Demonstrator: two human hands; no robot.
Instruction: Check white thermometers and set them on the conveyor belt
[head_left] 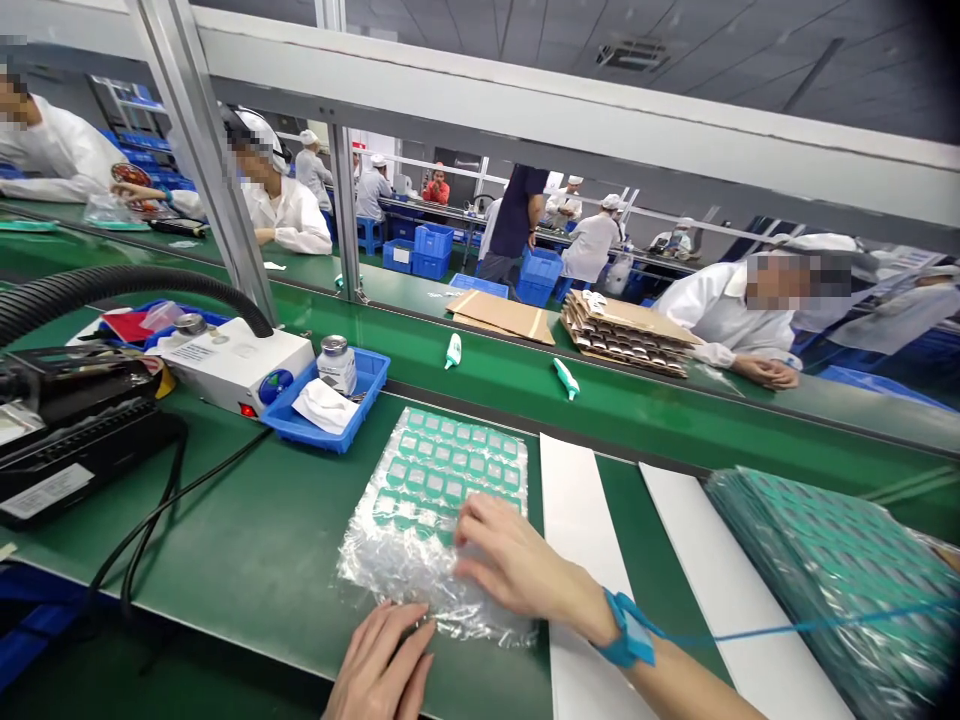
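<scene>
Two bare hands on one bubble-wrapped panel (442, 510) of small green boards, lying flat on the green bench (247, 540), long axis running away from the person — right hand (517, 560) spread flat upon its near-right part, left hand (382, 670) loosely open, fingertips touching the near edge.

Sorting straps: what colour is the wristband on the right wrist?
Blue wristband, clearest in the head view.
</scene>
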